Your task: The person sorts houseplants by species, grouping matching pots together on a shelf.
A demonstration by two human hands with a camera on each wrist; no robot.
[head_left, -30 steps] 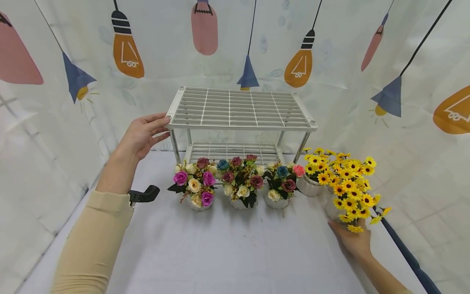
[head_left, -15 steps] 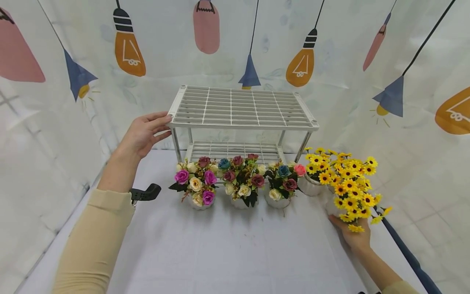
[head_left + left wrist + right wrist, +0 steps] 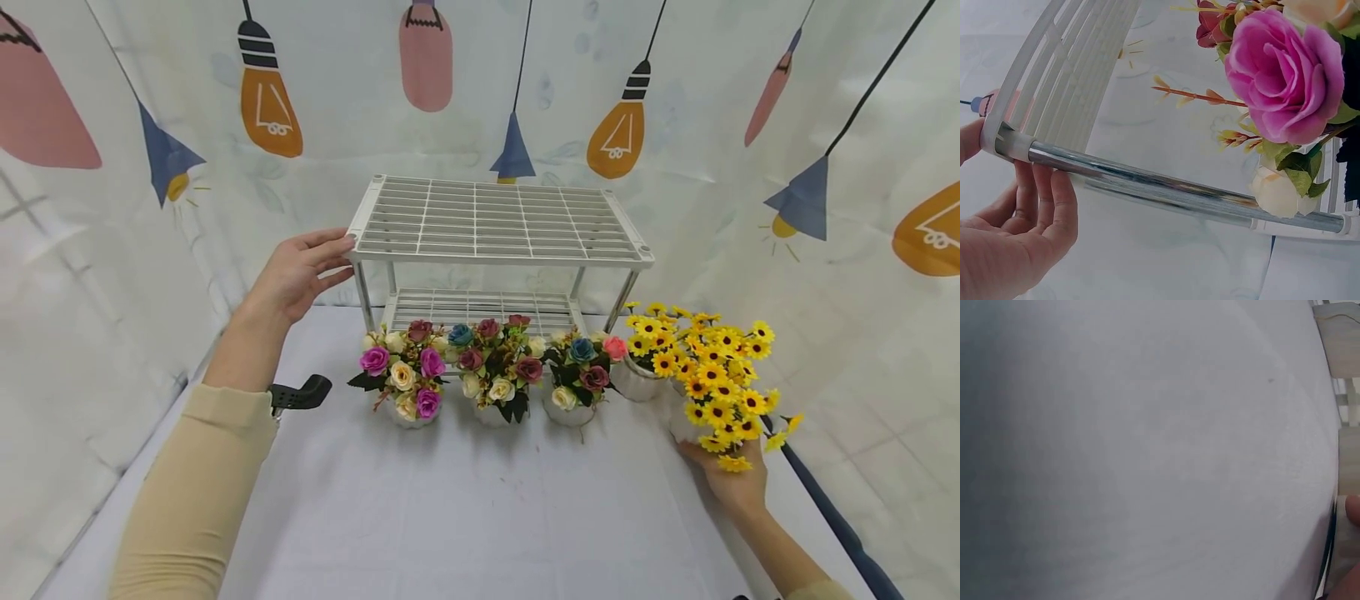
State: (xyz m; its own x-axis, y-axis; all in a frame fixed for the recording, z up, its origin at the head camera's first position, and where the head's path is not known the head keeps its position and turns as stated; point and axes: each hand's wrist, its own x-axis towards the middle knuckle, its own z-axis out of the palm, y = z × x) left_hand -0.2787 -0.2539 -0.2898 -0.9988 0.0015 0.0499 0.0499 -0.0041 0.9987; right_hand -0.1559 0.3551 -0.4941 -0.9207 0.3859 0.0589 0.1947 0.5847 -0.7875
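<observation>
My left hand [image 3: 303,271] holds the front left corner of a white two-tier wire shelf [image 3: 491,260], fingertips at its rim. In the left wrist view, the fingers [image 3: 1063,206] bend up against the metal leg [image 3: 1147,181] just under the corner. At the right, my right hand [image 3: 731,483] grips a white pot [image 3: 684,425] of yellow sunflowers [image 3: 723,387] low on its side. The blooms cover part of the hand. Only the thumb [image 3: 1354,509] and a bit of the hand show at the edge of the right wrist view.
Three pots of mixed roses [image 3: 405,375] stand in a row before the shelf. Another pot [image 3: 637,382] of yellow flowers stands between them and the held one. A white cloth [image 3: 480,517] covers the table, and a printed curtain [image 3: 337,100] hangs behind.
The whole head view has drifted slightly, so everything sits a little further right. The right sleeve cuff has come into view at the bottom. Both hands keep their holds.
</observation>
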